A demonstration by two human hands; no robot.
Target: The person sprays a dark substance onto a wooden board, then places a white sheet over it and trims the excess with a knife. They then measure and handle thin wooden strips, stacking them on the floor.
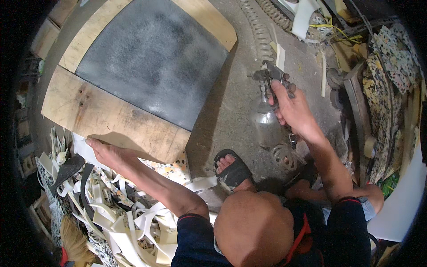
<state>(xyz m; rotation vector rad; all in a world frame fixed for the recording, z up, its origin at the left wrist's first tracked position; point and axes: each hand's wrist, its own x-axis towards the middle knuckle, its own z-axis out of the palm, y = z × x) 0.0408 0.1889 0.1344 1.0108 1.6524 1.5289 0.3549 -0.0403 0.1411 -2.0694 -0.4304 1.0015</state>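
My right hand [291, 107] is wrapped round the handle of a spray gun [278, 73], with a shiny clear cup [267, 118] below its nozzle. To the left lies a pale plywood board [106, 107], its surface stained and scuffed. On the board rests a dark grey panel [155, 58] with a curved far edge and whitish, cloudy patches. My left hand [104, 151] is by the near edge of the board, fingers drawn together over a white sheet-like piece [84, 147]. Its fingertips are partly hidden, so what they pinch is unclear.
White foam offcuts [142, 222] and dark strips are heaped at the lower left, beside a straw brush [73, 238]. Coiled hose [255, 31] runs across the concrete floor, another coil [284, 155] by my sandalled foot [233, 169]. Speckled foam slabs [380, 111] stand at the right.
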